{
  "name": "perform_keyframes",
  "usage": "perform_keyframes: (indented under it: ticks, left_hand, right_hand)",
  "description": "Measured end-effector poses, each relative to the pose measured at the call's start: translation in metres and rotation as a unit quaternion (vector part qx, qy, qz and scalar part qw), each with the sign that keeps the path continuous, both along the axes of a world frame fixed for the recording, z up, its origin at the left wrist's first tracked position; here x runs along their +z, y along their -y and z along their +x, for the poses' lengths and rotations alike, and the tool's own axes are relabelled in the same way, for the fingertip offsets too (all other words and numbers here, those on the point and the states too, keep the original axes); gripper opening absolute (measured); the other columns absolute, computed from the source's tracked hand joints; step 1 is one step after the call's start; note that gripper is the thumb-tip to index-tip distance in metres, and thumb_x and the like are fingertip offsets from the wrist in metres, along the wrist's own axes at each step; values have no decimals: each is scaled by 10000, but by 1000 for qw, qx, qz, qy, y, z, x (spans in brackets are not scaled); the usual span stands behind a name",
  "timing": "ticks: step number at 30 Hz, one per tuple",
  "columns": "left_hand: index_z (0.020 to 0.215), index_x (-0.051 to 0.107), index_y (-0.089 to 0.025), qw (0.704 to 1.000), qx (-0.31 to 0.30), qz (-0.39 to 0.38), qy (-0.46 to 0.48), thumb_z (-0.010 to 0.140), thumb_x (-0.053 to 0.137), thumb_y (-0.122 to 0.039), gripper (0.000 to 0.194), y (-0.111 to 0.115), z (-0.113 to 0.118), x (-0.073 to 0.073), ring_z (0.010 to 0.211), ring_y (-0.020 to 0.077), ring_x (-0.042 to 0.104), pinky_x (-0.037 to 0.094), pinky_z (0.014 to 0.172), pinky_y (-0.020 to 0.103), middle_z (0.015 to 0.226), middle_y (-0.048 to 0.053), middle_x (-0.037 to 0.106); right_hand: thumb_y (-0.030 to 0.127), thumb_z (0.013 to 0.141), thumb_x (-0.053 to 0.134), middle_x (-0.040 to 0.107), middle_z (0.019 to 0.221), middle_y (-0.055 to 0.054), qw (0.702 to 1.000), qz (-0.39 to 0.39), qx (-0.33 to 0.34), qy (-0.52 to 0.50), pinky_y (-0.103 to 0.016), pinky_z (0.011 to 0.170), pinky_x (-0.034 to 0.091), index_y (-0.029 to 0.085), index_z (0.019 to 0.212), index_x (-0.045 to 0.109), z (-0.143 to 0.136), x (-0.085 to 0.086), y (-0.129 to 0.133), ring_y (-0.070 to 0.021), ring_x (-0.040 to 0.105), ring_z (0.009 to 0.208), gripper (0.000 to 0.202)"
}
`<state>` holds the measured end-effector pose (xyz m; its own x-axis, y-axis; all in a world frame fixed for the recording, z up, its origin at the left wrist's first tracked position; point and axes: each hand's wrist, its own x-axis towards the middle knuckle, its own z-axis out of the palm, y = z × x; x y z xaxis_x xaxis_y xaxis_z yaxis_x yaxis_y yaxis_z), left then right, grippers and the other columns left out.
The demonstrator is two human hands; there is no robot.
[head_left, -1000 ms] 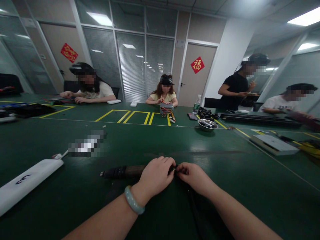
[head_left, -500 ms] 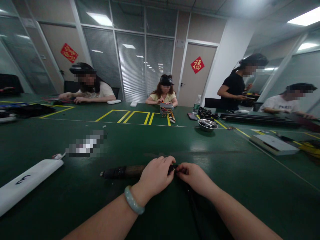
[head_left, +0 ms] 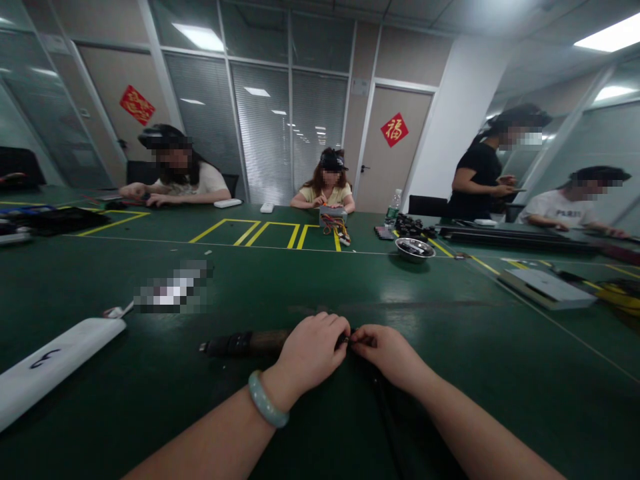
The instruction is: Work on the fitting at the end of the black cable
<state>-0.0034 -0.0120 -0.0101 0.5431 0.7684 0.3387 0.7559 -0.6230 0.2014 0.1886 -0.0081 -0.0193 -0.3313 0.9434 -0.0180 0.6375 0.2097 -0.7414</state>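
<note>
A long dark tool with a brown middle section (head_left: pixel 267 342) lies sideways on the green table, its metal tip pointing left. My left hand (head_left: pixel 315 347), with a pale green bangle on the wrist, is wrapped round the tool's right end. Close beside it, my right hand (head_left: pixel 385 350) has its thumb and fingers pinched together at that end. A small shiny part shows between the two hands, but what the right fingertips hold is too small to name. A black cable (head_left: pixel 383 407) runs from near the right hand toward the table's front edge.
On the left lies a white power bank (head_left: pixel 60 367) marked 3, near a blurred-out object. A metal bowl (head_left: pixel 415 250) of dark parts, a bottle (head_left: pixel 394 208) and a white box (head_left: pixel 550 289) are farther right. Several people are round the table; one stands at the right.
Both hands keep nearly the same place and grip. The standing person at the right has shifted a little to the right.
</note>
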Motion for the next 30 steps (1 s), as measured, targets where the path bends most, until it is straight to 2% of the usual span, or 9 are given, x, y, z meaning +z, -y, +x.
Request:
perform_keyframes:
  ticks: [10,16,21,26,30]
  left_hand:
    - [940,586,-228,1000,-18,0,-15,869,597,-279,88,-3,-1,-1,894,196,545,405,742,324,939,6,609]
    - [916,600,-223,1000,-12,1,-23,879,583,-279,70,-4,0,-2,884,191,548,408,747,325,918,10,606]
    - [950,619,-241,1000,-25,2,-10,883,575,-264,83,-5,0,-4,892,189,545,409,753,326,924,3,613]
    - [919,625,-233,1000,-21,-1,6,877,588,-268,66,-5,-1,-7,888,196,538,404,737,329,920,2,615]
    - [910,622,-231,1000,-21,-1,8,875,590,-264,58,-5,-1,-7,886,195,537,404,745,330,915,-2,613]
  right_hand:
    - [242,820,574,720,880,-12,1000,-18,-3,-19,-254,706,449,215,913,727,0,-1,0,-169,644,797,181]
    - [188,759,638,676,789,6,998,-2,-55,-21,-224,626,414,188,935,629,-2,-4,0,-130,595,702,176]
    - [184,744,652,654,771,19,998,6,-59,-15,-215,606,394,194,908,582,-2,-6,0,-121,570,683,179]
    - [262,773,644,674,758,4,999,-16,-50,12,-227,594,389,196,875,637,0,-2,1,-134,587,677,121]
    - [313,814,604,693,785,-4,999,0,-24,36,-238,610,383,211,848,700,-1,3,2,-146,598,700,144]
